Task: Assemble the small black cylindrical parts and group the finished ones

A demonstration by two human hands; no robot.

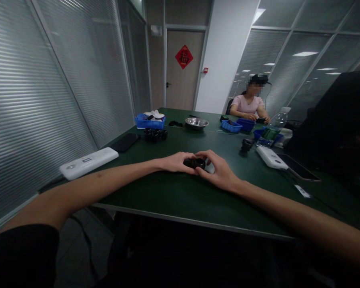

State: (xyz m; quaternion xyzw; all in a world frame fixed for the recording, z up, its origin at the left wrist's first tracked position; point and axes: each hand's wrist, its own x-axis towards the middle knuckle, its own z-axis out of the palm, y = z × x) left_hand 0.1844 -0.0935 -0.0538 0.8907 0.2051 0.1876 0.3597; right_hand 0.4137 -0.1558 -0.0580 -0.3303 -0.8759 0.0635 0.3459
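Both hands meet over the middle of the dark green table (174, 200). Between them is a small, glossy black part (199, 163) with a round opening at its right end. My left hand (177, 162) grips its left side, fingers curled around it. From the right, the thumb and fingers of my right hand (220, 170) close on the round end. A pale, whitish piece (210, 167) shows beneath my right palm; its kind is hard to make out. The fingers hide much of the black part.
Behind the hands are several black parts (155, 135), a blue basket (150, 124) and a metal bowl (196, 123). A white device (89, 163) lies left; a bottle (274, 127), another white device (271, 157) and a phone (298, 167) are right. A co-worker (248, 105) sits across.
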